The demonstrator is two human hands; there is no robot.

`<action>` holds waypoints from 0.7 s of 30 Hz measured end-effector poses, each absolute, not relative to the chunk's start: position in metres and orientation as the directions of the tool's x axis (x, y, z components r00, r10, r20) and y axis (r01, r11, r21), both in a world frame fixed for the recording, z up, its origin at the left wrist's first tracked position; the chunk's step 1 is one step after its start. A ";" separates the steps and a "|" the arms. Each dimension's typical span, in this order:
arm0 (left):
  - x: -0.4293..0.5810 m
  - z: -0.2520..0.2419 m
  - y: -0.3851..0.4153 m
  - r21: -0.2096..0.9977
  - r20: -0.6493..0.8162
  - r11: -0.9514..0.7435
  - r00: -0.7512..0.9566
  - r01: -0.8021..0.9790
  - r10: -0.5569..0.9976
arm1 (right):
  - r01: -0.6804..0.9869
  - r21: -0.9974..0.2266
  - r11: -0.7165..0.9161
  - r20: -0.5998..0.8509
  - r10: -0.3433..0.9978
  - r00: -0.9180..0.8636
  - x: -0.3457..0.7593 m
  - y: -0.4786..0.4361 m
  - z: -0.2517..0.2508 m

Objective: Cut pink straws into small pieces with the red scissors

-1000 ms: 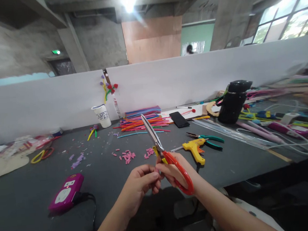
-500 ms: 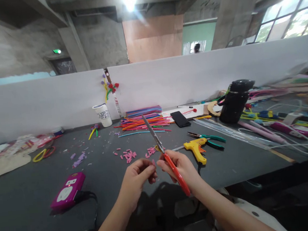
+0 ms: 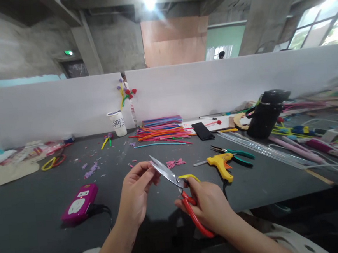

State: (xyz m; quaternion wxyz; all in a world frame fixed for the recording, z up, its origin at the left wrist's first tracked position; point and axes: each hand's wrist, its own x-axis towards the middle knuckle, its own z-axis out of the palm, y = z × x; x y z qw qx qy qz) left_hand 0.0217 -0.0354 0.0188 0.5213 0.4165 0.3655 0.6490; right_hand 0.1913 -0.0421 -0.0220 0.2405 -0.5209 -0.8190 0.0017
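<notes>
My right hand [image 3: 212,205] grips a pair of scissors [image 3: 164,171] by its red handles, blades pointing up and to the left. My left hand [image 3: 138,187] is pinched close to the blade tips, on a small pink piece [image 3: 151,163] mostly hidden by fingers and blade. Short cut pink pieces [image 3: 176,163] lie on the table just beyond the blades. A yellow curved thing shows behind the scissors' pivot; what it belongs to I cannot make out.
Right of my hands lie a yellow glue gun [image 3: 219,165], green-handled pliers [image 3: 238,155] and a phone [image 3: 203,131]. Pipe cleaners [image 3: 163,132] are piled at the back. A magenta box [image 3: 80,203] with a cable sits left; a black flask [image 3: 269,114] stands right.
The scissors have swung to point further left, their blades now by my left fingertips. My left hand has moved left and up, and my right hand has turned over the handles.
</notes>
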 end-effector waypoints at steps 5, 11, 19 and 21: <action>0.022 0.019 -0.035 0.905 0.179 -0.211 -0.119 -0.369 0.977 | 0.857 -0.212 0.470 0.410 0.839 -0.358 0.189 -0.042 -0.022; 0.022 0.018 -0.035 0.901 0.177 -0.211 -0.124 -0.378 0.976 | 0.859 -0.194 0.473 0.414 0.834 -0.365 0.190 -0.041 -0.024; 0.021 0.015 -0.034 0.892 0.170 -0.209 -0.130 -0.401 0.977 | 0.862 -0.181 0.474 0.420 0.829 -0.368 0.189 -0.042 -0.025; 0.021 0.015 -0.034 0.890 0.168 -0.206 -0.129 -0.407 0.977 | 0.862 -0.179 0.473 0.426 0.828 -0.366 0.189 -0.042 -0.025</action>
